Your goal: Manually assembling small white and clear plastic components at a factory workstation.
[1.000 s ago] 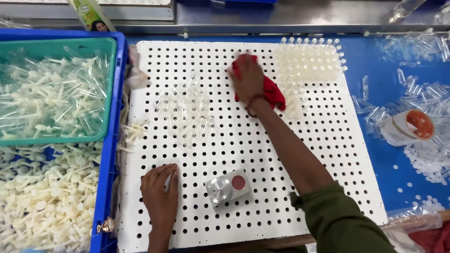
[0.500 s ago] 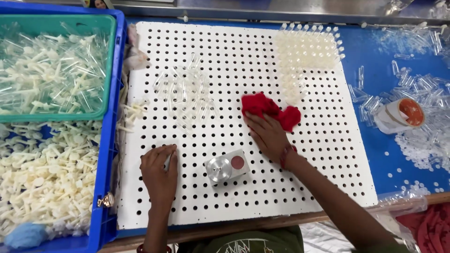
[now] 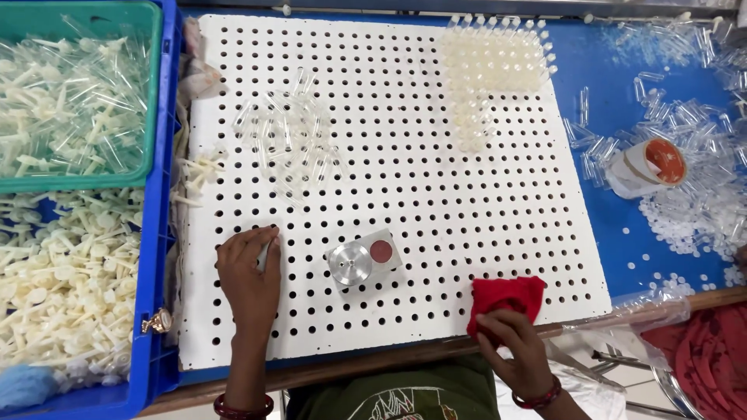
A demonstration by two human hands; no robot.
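1. My left hand (image 3: 250,274) lies flat on the white perforated board (image 3: 405,194) near its bottom-left corner, fingers closed loosely round a small pale piece I cannot make out.
2. My right hand (image 3: 520,351) sits at the board's bottom edge, toward the right corner, fingers bunched on a red cloth (image 3: 506,298) that lies crumpled half on the board and half over its lip.
3. The cloth looks soft and light; I judge it will fold and drag rather than slide cleanly, so a pinch into the middle of the bunch holds it best.
4. Between my hands, close to the bottom edge, stands a small metal block (image 3: 362,257) with a round steel disc and a reddish button on top. It looks dense and rigid, best taken by its flat sides.
5. Toward the board's upper left lies a loose scatter of clear plastic tubes (image 3: 288,140); they look light, slick and apt to roll.
6. At the top-right corner, more clear tubes stand upright in the holes as a packed block (image 3: 492,66).
7. Left of the board, a blue crate (image 3: 158,233) carries a green tray (image 3: 148,93) of clear parts and a heap of cream plastic pieces (image 3: 62,288).
8. Off the right edge, a tape roll (image 3: 647,165) rests among scattered clear tubes on the blue tabletop (image 3: 615,241).
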